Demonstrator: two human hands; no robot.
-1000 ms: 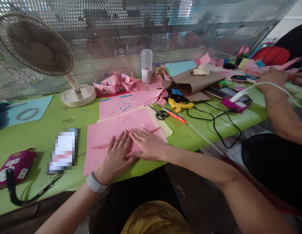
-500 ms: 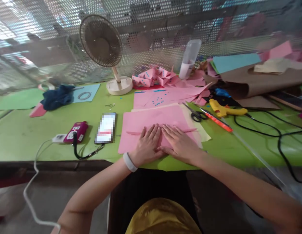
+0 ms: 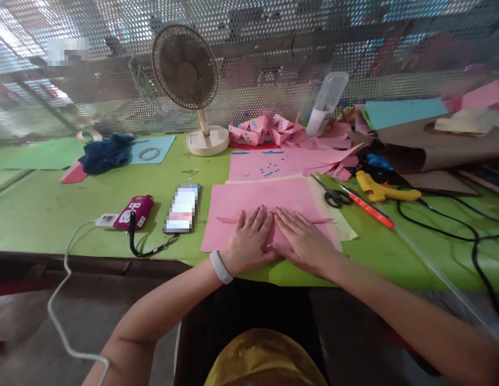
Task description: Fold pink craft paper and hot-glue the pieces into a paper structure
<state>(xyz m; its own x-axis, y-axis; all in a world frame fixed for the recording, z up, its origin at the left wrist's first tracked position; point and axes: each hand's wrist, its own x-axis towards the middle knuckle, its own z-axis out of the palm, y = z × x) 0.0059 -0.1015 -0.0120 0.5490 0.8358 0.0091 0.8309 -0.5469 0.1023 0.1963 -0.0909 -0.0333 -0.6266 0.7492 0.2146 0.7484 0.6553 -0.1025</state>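
My left hand (image 3: 249,236) lies flat with fingers stretched out, a light band (image 3: 221,267) round its wrist. Beside it, my right hand (image 3: 303,238) rests palm down, fingers extended, its thumb close to the left one. Both press on a narrow pink paper strip (image 3: 226,220) whose pointed ends stick out on either side; its middle is hidden under my fingers. Beneath it is a large pink paper sheet (image 3: 265,194), partly over a pale yellow sheet (image 3: 346,228). Black-handled scissors (image 3: 336,198) and an orange craft knife (image 3: 372,210) lie to the right.
A yellow glue gun (image 3: 386,190) with a black cord sits at right. On the left are a phone (image 3: 183,209) and a magenta power bank (image 3: 134,213) with a white cable. Behind stand a fan (image 3: 207,142), pink folded papers (image 3: 265,131) and a plastic bottle (image 3: 328,102).
The view has turned slightly left, so the whole scene sits a little further right. Both hands stay flat on the pink strip, with hardly any visible movement.
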